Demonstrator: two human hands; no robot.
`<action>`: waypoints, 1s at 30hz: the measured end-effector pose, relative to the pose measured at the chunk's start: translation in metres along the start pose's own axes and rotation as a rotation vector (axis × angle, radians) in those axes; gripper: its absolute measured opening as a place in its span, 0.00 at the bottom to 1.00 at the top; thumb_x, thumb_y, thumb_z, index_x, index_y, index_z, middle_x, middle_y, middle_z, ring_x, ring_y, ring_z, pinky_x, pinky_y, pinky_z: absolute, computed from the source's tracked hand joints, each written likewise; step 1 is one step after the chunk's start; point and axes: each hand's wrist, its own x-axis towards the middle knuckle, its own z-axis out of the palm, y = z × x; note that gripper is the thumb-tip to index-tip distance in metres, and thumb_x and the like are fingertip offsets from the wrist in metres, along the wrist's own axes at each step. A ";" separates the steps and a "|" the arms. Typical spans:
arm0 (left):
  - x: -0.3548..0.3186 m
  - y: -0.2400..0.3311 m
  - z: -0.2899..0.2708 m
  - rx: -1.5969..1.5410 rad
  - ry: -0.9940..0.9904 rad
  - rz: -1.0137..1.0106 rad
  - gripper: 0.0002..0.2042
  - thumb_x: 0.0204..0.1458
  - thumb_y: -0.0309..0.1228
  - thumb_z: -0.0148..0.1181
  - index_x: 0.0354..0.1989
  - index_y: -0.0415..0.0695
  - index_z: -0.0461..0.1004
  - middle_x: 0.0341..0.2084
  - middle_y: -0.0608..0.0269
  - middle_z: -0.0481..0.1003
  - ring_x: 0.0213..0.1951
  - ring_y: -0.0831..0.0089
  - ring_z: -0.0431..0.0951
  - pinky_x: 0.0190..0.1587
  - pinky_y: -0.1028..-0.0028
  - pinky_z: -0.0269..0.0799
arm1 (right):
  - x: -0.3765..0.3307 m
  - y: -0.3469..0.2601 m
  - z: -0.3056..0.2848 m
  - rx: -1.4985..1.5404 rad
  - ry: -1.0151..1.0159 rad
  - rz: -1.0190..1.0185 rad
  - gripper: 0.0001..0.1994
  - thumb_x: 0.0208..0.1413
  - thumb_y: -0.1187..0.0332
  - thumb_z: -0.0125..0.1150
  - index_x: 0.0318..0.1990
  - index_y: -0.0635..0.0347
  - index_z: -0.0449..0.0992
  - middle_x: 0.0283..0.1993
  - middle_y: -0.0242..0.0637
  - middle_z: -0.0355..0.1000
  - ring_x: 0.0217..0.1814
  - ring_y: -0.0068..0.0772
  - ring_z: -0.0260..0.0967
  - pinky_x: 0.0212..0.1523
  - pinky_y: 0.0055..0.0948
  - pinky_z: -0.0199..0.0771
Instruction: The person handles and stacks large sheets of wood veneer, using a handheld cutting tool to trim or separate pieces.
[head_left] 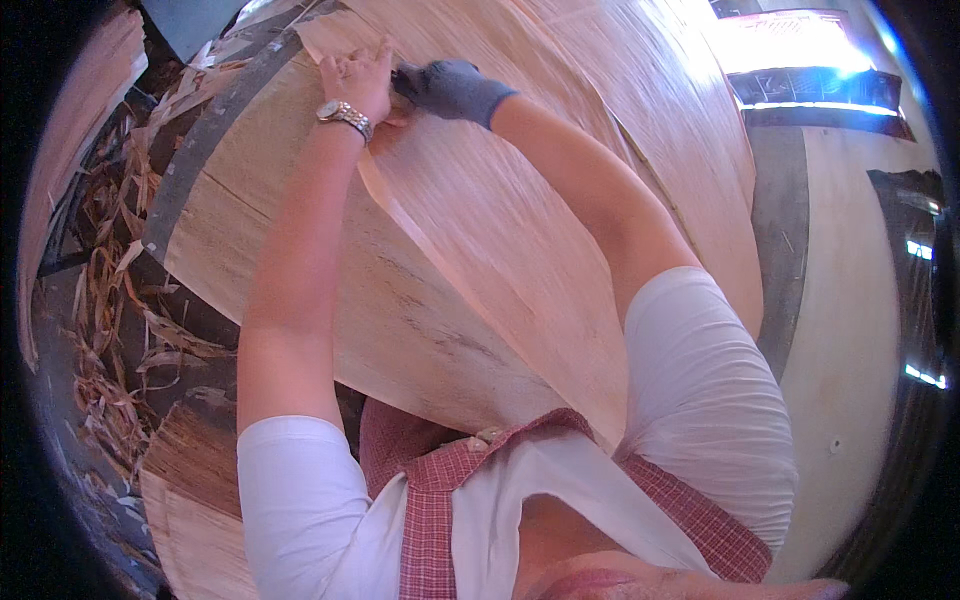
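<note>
Large sheets of pale wood veneer (pixel 480 200) lie stacked before me, the upper one overlapping another veneer sheet (pixel 260 190) along a long slanting edge. Both arms reach to the far left part of the stack. My left hand (pixel 358 82), bare with a metal wristwatch (pixel 344 115), rests on the veneer near that edge, its fingers apart. Right beside it, my right hand (pixel 452 88) wears a dark grey glove and is closed around a small dark thing (pixel 404 82), mostly hidden, whose kind I cannot make out. A narrow veneer strip (pixel 378 185) curls up along the edge below my hands.
Torn veneer scraps (pixel 115 290) are heaped on the floor to the left. A grey table edge (pixel 190 165) curves round the stack's left side. More veneer sheets (pixel 190 480) lie at lower left. At the right are a grey strip (pixel 785 230) and a pale surface (pixel 840 330).
</note>
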 end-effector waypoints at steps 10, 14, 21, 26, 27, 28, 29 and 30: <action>-0.007 0.044 -0.021 0.226 0.032 -0.032 0.48 0.33 0.48 0.72 0.66 0.54 0.54 0.60 0.55 0.65 0.61 0.58 0.64 0.63 0.47 0.51 | -0.347 0.027 0.082 0.184 0.039 0.393 0.12 0.62 0.57 0.45 0.42 0.55 0.63 0.19 0.47 0.70 0.20 0.52 0.71 0.17 0.50 0.65; -0.100 0.186 0.004 0.012 0.053 0.329 0.42 0.35 0.45 0.72 0.63 0.53 0.59 0.57 0.55 0.66 0.57 0.57 0.67 0.59 0.51 0.58 | -0.404 0.030 0.108 0.122 0.073 0.366 0.14 0.63 0.57 0.43 0.46 0.57 0.64 0.23 0.48 0.73 0.22 0.51 0.73 0.19 0.50 0.67; -0.185 0.291 0.074 -0.145 -0.148 0.614 0.34 0.35 0.38 0.73 0.56 0.53 0.68 0.50 0.55 0.70 0.51 0.54 0.71 0.49 0.57 0.70 | -0.600 0.004 0.149 0.094 -0.029 0.573 0.13 0.62 0.59 0.43 0.47 0.56 0.65 0.25 0.46 0.74 0.25 0.48 0.74 0.19 0.51 0.68; -0.172 0.291 0.087 -0.005 -0.199 0.646 0.41 0.34 0.38 0.74 0.62 0.52 0.61 0.61 0.51 0.62 0.61 0.52 0.63 0.59 0.58 0.64 | -0.731 -0.043 0.210 0.184 -0.078 0.808 0.15 0.62 0.58 0.45 0.52 0.54 0.63 0.24 0.45 0.73 0.22 0.48 0.73 0.16 0.46 0.65; -0.156 0.280 0.086 0.026 -0.202 0.662 0.42 0.35 0.39 0.74 0.63 0.52 0.60 0.61 0.52 0.63 0.62 0.52 0.61 0.60 0.59 0.63 | -0.740 -0.057 0.219 0.190 -0.003 0.837 0.15 0.62 0.58 0.45 0.51 0.54 0.63 0.23 0.45 0.73 0.22 0.49 0.73 0.17 0.47 0.66; -0.151 0.268 0.095 0.054 -0.210 0.663 0.42 0.36 0.39 0.73 0.63 0.52 0.60 0.61 0.53 0.63 0.63 0.53 0.60 0.61 0.59 0.62 | -0.754 -0.074 0.229 0.195 0.064 0.853 0.15 0.62 0.58 0.44 0.51 0.54 0.63 0.23 0.44 0.73 0.22 0.49 0.73 0.17 0.47 0.66; -0.145 0.259 0.103 0.085 -0.218 0.665 0.42 0.36 0.39 0.73 0.64 0.52 0.59 0.61 0.54 0.63 0.64 0.54 0.59 0.62 0.60 0.61 | -0.766 -0.090 0.234 0.216 0.016 0.923 0.14 0.62 0.58 0.44 0.51 0.54 0.63 0.23 0.44 0.73 0.23 0.49 0.73 0.17 0.48 0.66; -0.139 0.250 0.114 0.085 -0.218 0.675 0.42 0.37 0.39 0.73 0.64 0.51 0.59 0.61 0.55 0.63 0.64 0.54 0.58 0.63 0.61 0.60 | -0.776 -0.106 0.238 0.237 -0.030 0.990 0.14 0.62 0.59 0.44 0.51 0.53 0.63 0.22 0.44 0.74 0.23 0.49 0.73 0.17 0.49 0.66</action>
